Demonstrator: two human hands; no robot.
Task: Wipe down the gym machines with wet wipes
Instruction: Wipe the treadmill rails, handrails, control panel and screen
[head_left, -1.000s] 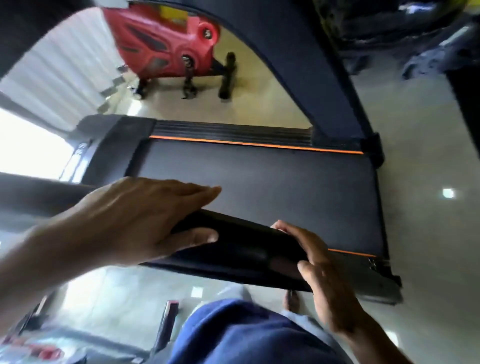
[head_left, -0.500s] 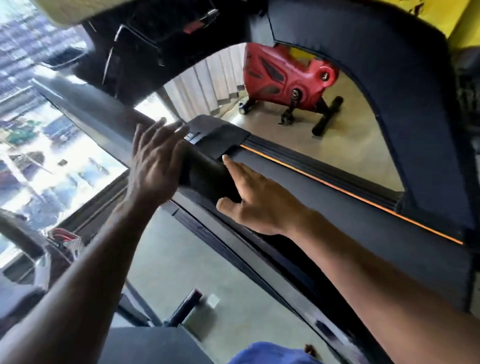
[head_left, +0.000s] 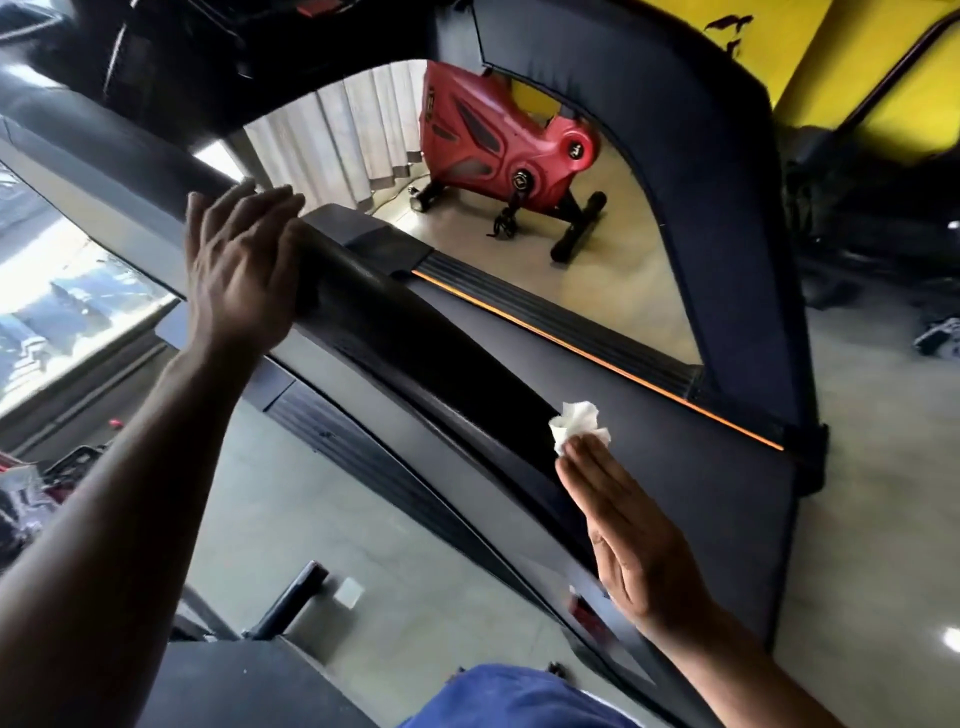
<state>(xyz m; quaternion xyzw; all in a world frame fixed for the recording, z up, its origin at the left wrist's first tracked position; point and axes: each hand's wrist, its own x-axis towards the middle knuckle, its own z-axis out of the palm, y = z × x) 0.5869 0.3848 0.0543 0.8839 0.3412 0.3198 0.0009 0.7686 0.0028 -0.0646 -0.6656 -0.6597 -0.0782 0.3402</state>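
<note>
Wipe slip risk: the wet wipe (head_left: 577, 423) is only pinned under the tips of flat fingers, bunched small; a fast stroke along the rail could leave it behind or drop it onto the treadmill belt (head_left: 675, 441).
Coverage risk: the crumpled wad touches a narrow strip, so parts of the padded handrail (head_left: 415, 332) may be passed over, by my estimate.
Balance risk: the person leans across the machine; if the left hand (head_left: 236, 270) slides off the rounded rail end, the upper body could tip toward the deck.
Wipe location: against the inner edge of the handrail, where rail meets belt, just beyond the right fingertips.
Right hand (head_left: 634, 535) pose: palm down, fingers straight and together, forearm entering from the lower right; fingertips press the wipe to the surface. Grip: none closed, flat-hand pressure only.
Left hand pose: arm stretched forward from the lower left, palm laid over the far end of the handrail, fingers extended and slightly spread, thumb side hidden. Grip: wide, resting rather than clasping, as far as can be seen.
Background item: red exercise bike (head_left: 498, 140) on the floor beyond the treadmill, well apart from both hands.
</note>
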